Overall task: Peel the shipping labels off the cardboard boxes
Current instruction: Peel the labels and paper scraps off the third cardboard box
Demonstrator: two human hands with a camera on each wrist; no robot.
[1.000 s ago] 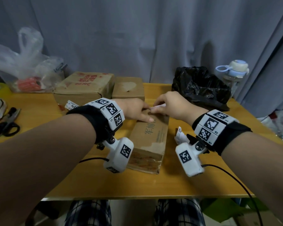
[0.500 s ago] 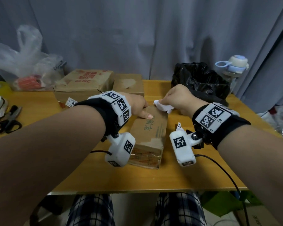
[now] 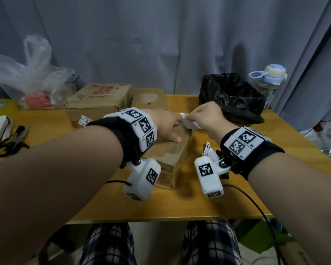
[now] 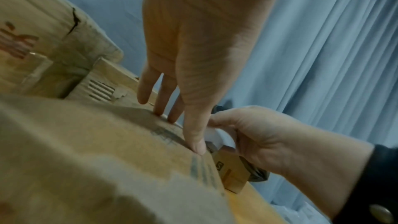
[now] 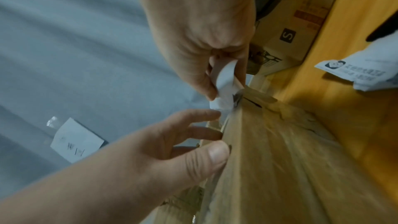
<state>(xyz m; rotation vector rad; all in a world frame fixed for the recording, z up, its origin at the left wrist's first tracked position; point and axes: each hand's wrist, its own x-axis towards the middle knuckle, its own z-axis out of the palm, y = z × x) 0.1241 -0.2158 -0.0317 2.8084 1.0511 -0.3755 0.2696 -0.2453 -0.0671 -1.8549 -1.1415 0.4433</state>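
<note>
Two hands on the nearest cardboard box (image 3: 172,155) on the table (image 3: 180,203): left hand (image 3: 165,124) flat, fingers straight, pressing its top; right hand (image 3: 206,116) pinching a white label (image 3: 189,123) curled up off the far corner. A loose label scrap (image 3: 208,151) lies just right. Further back sit two more boxes (image 3: 99,100), scissors (image 3: 10,144) far left, a clear bag (image 3: 31,81), and a black bag (image 3: 231,96), contents not visible.

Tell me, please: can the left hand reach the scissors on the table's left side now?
Probably yes. The scissors lie in the open with nothing on them. But the left hand presses on the cardboard box while the right hand peels the label, so it must let go first.
</note>
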